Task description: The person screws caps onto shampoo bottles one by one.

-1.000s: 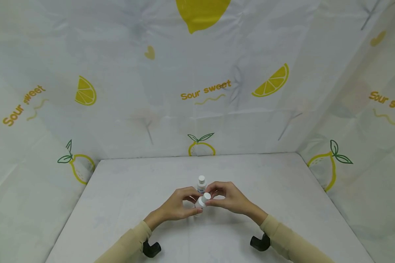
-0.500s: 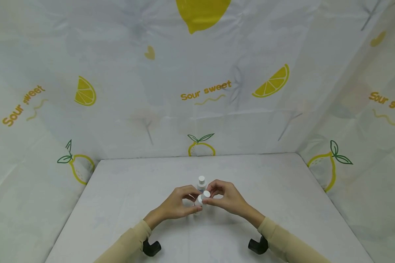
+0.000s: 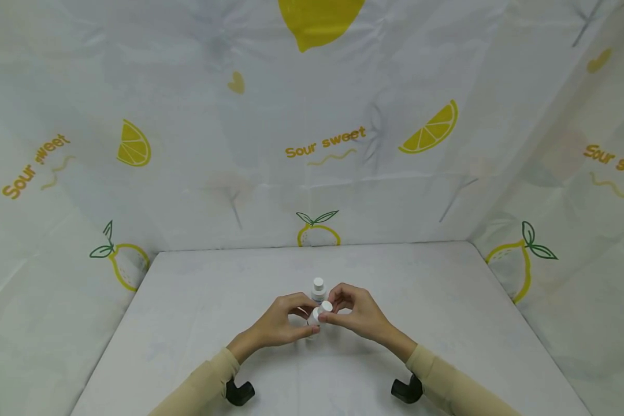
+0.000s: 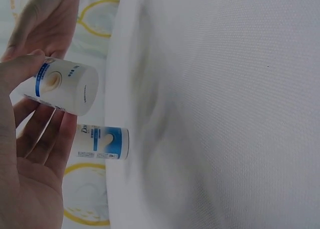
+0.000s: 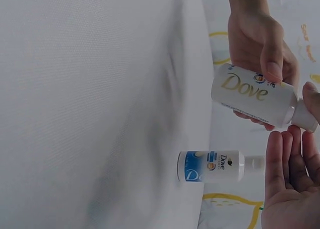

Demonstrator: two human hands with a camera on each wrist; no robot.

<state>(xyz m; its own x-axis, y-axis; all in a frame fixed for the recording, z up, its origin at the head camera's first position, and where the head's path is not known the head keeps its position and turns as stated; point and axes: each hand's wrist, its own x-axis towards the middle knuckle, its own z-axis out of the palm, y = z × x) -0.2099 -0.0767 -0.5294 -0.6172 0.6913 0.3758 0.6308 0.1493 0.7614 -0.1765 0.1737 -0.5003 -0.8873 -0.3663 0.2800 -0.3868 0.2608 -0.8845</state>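
My left hand [image 3: 281,322] grips a small white Dove bottle [image 5: 255,95] round its body, thumb on one side and fingers on the other. The bottle is held tilted, off the table, its neck end toward my right hand [image 3: 363,313]. That hand pinches the white cap [image 3: 326,307] between thumb and fingers; the cap sits at the bottle's neck. Just behind, a second Dove bottle [image 3: 318,291] with a white cap and a blue band low on its label stands upright on the table, untouched. In the left wrist view, the held bottle's base [image 4: 88,91] faces the camera.
A white cloth covers the table [image 3: 213,289]. White sheets with lemon prints hang behind it [image 3: 260,202] and along both sides. Dark curved pieces [image 3: 240,393] show beneath both sleeves.
My right hand has shifted slightly away from me and to the left, and the pinched cap has moved a little with it. My left hand keeps its grip; the standing bottle has not moved.
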